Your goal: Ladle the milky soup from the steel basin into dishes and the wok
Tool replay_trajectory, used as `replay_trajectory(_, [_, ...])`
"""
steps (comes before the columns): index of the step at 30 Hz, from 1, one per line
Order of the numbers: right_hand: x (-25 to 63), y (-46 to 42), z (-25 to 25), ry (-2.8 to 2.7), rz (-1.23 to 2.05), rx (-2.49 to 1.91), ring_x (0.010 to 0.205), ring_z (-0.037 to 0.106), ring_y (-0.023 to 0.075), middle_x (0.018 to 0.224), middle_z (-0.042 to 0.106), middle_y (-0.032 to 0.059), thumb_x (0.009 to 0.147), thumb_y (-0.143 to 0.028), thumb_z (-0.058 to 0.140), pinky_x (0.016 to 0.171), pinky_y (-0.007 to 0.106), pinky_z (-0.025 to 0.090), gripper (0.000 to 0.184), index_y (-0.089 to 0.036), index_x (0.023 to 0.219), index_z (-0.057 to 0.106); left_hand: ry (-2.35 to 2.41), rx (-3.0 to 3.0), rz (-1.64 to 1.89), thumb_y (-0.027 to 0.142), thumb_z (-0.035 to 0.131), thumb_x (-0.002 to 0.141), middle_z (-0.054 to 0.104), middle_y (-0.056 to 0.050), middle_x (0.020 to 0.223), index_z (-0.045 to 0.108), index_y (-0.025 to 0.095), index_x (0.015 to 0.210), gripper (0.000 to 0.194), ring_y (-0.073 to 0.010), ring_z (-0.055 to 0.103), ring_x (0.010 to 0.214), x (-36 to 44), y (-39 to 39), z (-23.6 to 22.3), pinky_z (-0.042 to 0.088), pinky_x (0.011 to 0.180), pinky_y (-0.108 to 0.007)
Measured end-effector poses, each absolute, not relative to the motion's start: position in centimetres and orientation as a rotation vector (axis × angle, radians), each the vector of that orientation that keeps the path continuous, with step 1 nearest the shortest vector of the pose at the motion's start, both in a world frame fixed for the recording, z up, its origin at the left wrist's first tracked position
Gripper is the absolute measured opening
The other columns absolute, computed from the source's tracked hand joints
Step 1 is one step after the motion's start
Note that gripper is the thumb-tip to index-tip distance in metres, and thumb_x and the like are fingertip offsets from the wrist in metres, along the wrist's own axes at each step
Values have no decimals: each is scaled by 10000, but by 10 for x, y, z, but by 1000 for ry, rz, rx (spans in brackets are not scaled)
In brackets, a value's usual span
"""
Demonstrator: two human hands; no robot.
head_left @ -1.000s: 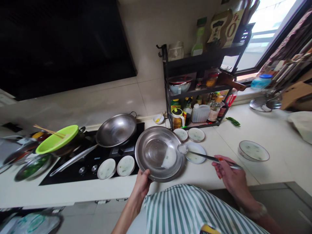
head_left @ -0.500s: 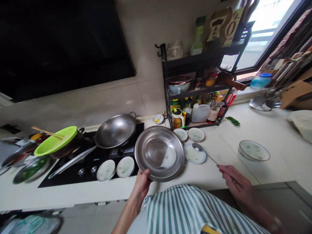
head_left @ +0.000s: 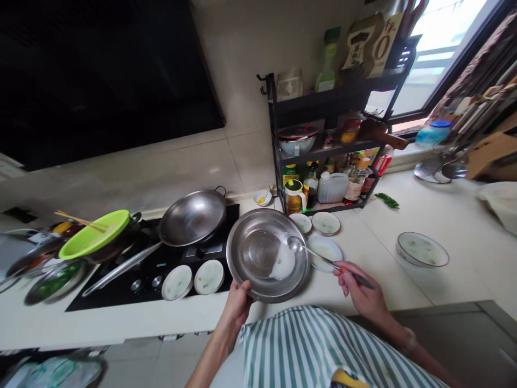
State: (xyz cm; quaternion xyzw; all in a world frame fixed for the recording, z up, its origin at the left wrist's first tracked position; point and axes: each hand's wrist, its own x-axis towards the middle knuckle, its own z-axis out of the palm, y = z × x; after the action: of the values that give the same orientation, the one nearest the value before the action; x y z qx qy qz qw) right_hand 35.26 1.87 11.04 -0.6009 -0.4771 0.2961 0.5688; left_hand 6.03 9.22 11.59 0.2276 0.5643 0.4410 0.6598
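My left hand (head_left: 239,303) grips the near rim of a wide steel basin (head_left: 252,248), thumb on top, and the basin is tilted. A small pool of whitish liquid (head_left: 283,263) lies at its right side. My right hand (head_left: 359,288) is closed round the handle of a long metal spoon (head_left: 296,244), whose bowl is over the basin's right inner wall, by the liquid. Partly hidden under the spoon and behind the basin is a bowl of pale soup (head_left: 326,250). Two smaller bowls, a white bowl (head_left: 325,223) and another (head_left: 301,222), stand just behind it.
Two soup bowls (head_left: 209,277) sit at the black cooktop's (head_left: 121,291) front edge, below a wok (head_left: 193,217). A lime-green basin (head_left: 97,234) with chopsticks is farther left. Behind stands a seasoning rack (head_left: 323,99); another soup bowl (head_left: 422,249) is at right.
My right hand has moved left, carrying the spoon from the soup bowl beside the basin to inside the basin. The basin has shifted slightly right in my left hand.
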Motion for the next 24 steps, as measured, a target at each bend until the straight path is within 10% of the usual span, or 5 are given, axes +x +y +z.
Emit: replay_trajectory(24, [338, 31, 109, -697, 941, -1393, 472, 502, 113, 617, 632, 33, 746, -549, 642, 367, 220, 392, 461, -144, 963, 616, 1297, 479, 1014, 133, 560, 494, 564, 58, 545, 479, 195, 789, 312, -101, 489, 472, 61, 90, 117, 373, 486, -229])
